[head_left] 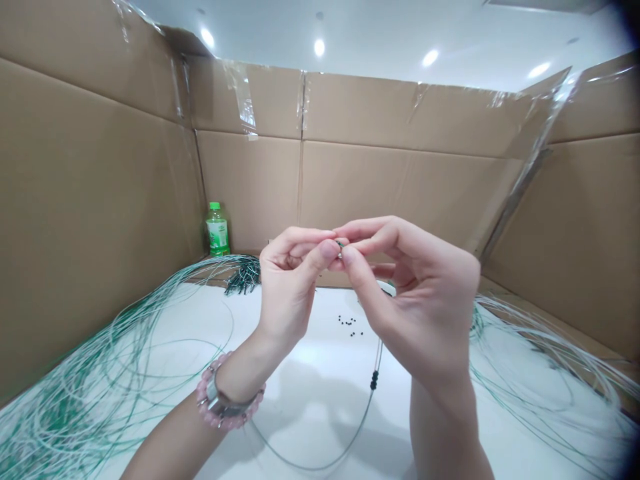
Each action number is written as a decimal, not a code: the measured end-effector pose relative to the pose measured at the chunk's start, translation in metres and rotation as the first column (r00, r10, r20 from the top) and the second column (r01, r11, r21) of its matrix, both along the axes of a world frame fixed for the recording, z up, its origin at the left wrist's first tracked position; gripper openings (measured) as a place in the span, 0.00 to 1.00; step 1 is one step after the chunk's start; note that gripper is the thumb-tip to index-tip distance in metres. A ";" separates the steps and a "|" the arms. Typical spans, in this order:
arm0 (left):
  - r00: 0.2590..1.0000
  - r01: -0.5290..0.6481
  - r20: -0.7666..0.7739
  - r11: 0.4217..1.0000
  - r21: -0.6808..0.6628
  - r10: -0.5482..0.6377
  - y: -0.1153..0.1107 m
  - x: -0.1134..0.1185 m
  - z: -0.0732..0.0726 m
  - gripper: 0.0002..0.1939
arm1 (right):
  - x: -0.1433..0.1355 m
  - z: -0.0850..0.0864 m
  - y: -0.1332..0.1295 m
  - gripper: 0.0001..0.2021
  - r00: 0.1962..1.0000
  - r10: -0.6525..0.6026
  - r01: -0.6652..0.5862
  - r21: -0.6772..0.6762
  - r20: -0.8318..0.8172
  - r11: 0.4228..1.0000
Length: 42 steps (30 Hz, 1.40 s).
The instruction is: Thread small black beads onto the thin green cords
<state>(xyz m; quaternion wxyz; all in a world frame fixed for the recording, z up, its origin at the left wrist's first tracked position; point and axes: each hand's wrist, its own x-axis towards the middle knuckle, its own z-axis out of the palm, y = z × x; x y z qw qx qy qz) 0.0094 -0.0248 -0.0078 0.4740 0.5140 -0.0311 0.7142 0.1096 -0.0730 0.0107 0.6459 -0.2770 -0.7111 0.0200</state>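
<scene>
Both hands meet at the middle of the view, above the white table. My left hand (290,287) pinches a tiny green and silvery piece (340,248) between thumb and fingers. Against the same piece, from the other side, press the thumb and index finger of my right hand (420,287). The fingertips hide most of it. A thin grey cord (320,469) hangs in a loop below the hands, with a cluster of black beads (374,380) on its right side. Several tiny black beads (347,323) lie loose on the table beyond.
Large bundles of green and white strands lie at the left (75,400) and right (550,373). A green bottle (217,230) stands at the back left. Cardboard walls (400,180) surround the white table (300,427).
</scene>
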 end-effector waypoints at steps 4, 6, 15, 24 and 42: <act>0.999 -0.046 -0.021 0.998 0.042 0.047 0.002 -0.001 -0.001 0.02 | 0.001 0.000 -0.001 0.05 1.000 0.001 -0.001 -0.015 0.012 1.000; 0.993 -0.101 -0.044 0.991 0.083 0.105 0.004 -0.003 -0.001 0.03 | 0.002 0.000 -0.001 0.05 1.000 -0.006 0.007 -0.028 0.017 1.000; 0.782 -0.518 -0.167 0.775 0.362 0.600 -0.001 -0.023 0.004 0.13 | 0.005 0.001 0.003 0.05 1.000 -0.012 0.013 -0.051 0.014 0.999; 0.731 -0.557 -0.181 0.729 0.398 0.657 -0.004 -0.025 0.005 0.13 | 0.008 0.003 0.002 0.04 1.000 0.007 -0.006 -0.054 0.015 0.999; 0.837 -0.388 -0.279 0.871 0.301 0.470 0.006 -0.028 0.007 0.05 | 0.008 0.004 0.006 0.05 0.999 0.054 -0.054 -0.033 0.007 0.998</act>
